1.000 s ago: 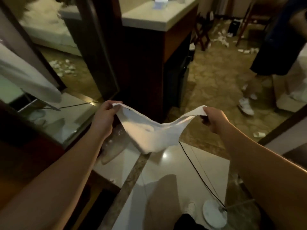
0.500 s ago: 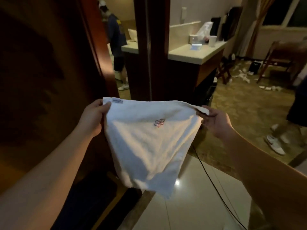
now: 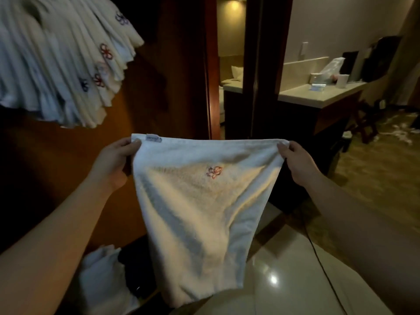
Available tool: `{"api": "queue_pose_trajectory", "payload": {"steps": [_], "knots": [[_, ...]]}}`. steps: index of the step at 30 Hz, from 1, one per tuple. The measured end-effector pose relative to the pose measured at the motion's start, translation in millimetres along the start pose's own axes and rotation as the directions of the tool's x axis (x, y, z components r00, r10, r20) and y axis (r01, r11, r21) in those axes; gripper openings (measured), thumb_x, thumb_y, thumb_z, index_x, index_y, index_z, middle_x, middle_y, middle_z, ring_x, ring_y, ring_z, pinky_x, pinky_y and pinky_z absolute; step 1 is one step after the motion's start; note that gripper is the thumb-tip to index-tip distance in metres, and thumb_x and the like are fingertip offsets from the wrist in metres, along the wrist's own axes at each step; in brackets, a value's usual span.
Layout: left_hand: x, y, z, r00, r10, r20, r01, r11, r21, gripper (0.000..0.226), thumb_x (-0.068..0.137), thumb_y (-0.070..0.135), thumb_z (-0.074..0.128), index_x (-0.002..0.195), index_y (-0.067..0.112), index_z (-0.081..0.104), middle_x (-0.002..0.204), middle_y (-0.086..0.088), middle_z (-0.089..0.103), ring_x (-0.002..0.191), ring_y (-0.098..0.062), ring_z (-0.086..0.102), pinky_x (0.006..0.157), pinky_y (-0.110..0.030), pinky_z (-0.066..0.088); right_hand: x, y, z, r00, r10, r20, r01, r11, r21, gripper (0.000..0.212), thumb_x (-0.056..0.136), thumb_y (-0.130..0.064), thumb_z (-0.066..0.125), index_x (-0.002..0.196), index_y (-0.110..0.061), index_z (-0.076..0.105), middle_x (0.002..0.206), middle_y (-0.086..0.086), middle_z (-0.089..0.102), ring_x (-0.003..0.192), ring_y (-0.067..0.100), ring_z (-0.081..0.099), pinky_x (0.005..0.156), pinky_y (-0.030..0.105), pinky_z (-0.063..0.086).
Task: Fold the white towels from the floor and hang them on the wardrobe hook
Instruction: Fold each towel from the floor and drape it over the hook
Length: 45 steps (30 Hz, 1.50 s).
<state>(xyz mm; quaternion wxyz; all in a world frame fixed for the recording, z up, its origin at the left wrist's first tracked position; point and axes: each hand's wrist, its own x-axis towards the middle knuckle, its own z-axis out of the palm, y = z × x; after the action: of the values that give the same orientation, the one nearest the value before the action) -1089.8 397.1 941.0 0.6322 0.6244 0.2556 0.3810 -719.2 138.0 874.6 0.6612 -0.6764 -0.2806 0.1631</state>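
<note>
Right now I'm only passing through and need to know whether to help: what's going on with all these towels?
A person is holding a white terry towel with a small red flower embroidery spread out at chest height; the left hand and right hand each pinch a top corner. A fanned bunch of white folded towels already hangs at upper left, and more white cloth lies low by the wardrobe.

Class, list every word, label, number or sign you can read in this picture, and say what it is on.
No text here can be read.
Label sewn at the top corner of the held towel, beside the left hand: printed, but too blurred to read.
Embroidered flower on that towel: a motif, not letters.
Hanging towels: flower motifs only.
</note>
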Motion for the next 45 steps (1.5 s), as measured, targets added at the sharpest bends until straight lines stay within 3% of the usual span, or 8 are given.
{"api": "queue_pose_trajectory", "payload": {"steps": [10, 18, 23, 26, 28, 36, 42, 45], "knots": [[-91, 38, -88, 0.993, -0.031, -0.118, 0.027, 0.999, -0.035, 0.031, 0.095, 0.034, 0.058, 0.113, 0.017, 0.076, 0.114, -0.011, 0.074, 0.102, -0.026, 0.073, 0.076, -0.038, 0.057, -70, -43, 72, 0.953, 0.072, 0.294, -0.17, 0.932, 0.321, 0.029, 0.104, -0.029, 0.055, 0.126, -0.011, 0.065, 0.123, 0.012, 0.072, 0.114, 0.028, 0.07, 0.089, 0.042, 0.057], [-131, 41, -116, 0.946, -0.113, -0.304, 0.101, 0.993, -0.057, 0.046, 0.103, 0.021, 0.049, 0.072, 0.019, 0.083, 0.085, -0.003, 0.079, 0.08, -0.017, 0.073, 0.071, -0.029, 0.055, -122, -77, 131, 0.87, 0.253, 0.423, -0.437, 0.792, 0.425, 0.036, 0.103, -0.031, 0.056, 0.128, -0.007, 0.064, 0.123, 0.015, 0.072, 0.112, 0.028, 0.071, 0.094, 0.046, 0.053], [-174, 35, -91, 0.872, 0.037, -0.489, 0.03, 0.991, 0.129, 0.022, 0.101, 0.025, 0.054, 0.093, 0.014, 0.072, 0.083, -0.002, 0.076, 0.077, -0.008, 0.074, 0.06, -0.025, 0.055, -177, -93, 185, 0.823, 0.292, 0.487, -0.523, 0.724, 0.45, 0.035, 0.108, -0.029, 0.046, 0.109, -0.004, 0.072, 0.108, 0.016, 0.077, 0.097, 0.029, 0.075, 0.083, 0.045, 0.054], [-196, 26, -58, 0.86, 0.063, -0.506, -0.016, 0.995, 0.097, 0.018, 0.098, 0.026, 0.059, 0.089, 0.017, 0.071, 0.083, -0.001, 0.075, 0.081, -0.015, 0.072, 0.075, -0.036, 0.058, -214, -99, 217, 0.831, 0.29, 0.475, -0.531, 0.67, 0.52, 0.039, 0.107, -0.028, 0.047, 0.116, 0.001, 0.072, 0.111, 0.02, 0.075, 0.102, 0.032, 0.074, 0.089, 0.045, 0.056], [-208, 23, -38, 0.874, 0.05, -0.483, 0.006, 0.994, 0.113, 0.017, 0.097, 0.036, 0.06, 0.092, 0.025, 0.072, 0.088, 0.005, 0.075, 0.09, -0.017, 0.071, 0.082, -0.045, 0.059, -238, -101, 233, 0.858, 0.278, 0.432, -0.491, 0.687, 0.535, 0.034, 0.106, -0.027, 0.052, 0.126, -0.003, 0.064, 0.116, 0.018, 0.073, 0.11, 0.035, 0.071, 0.101, 0.048, 0.052], [-237, 19, 3, 0.894, 0.171, -0.414, -0.05, 0.956, 0.288, 0.015, 0.101, 0.042, 0.055, 0.092, 0.041, 0.066, 0.087, 0.03, 0.069, 0.084, 0.004, 0.066, 0.064, -0.018, 0.054, -308, -123, 256, 0.924, 0.024, 0.381, -0.134, 0.955, 0.265, 0.032, 0.106, -0.037, 0.048, 0.124, -0.019, 0.068, 0.114, 0.009, 0.073, 0.11, 0.029, 0.069, 0.101, 0.055, 0.053], [-257, 22, 9, 0.918, 0.251, -0.308, -0.164, 0.945, 0.282, 0.019, 0.101, 0.031, 0.057, 0.091, 0.041, 0.069, 0.089, 0.024, 0.073, 0.088, 0.006, 0.068, 0.068, -0.011, 0.052, -321, -117, 247, 0.904, -0.214, 0.371, 0.219, 0.975, 0.031, 0.036, 0.108, -0.038, 0.044, 0.138, -0.029, 0.062, 0.11, -0.016, 0.07, 0.103, -0.005, 0.063, 0.081, 0.008, 0.05], [-261, 26, 5, 0.967, 0.152, -0.205, -0.099, 0.963, 0.249, 0.026, 0.094, 0.062, 0.051, 0.091, 0.049, 0.073, 0.096, 0.023, 0.074, 0.094, 0.008, 0.068, 0.076, -0.018, 0.053, -319, -112, 241, 0.88, -0.218, 0.422, 0.224, 0.974, 0.036, 0.04, 0.108, -0.036, 0.045, 0.147, -0.032, 0.052, 0.12, -0.018, 0.067, 0.11, -0.01, 0.059, 0.082, 0.003, 0.047]]}}
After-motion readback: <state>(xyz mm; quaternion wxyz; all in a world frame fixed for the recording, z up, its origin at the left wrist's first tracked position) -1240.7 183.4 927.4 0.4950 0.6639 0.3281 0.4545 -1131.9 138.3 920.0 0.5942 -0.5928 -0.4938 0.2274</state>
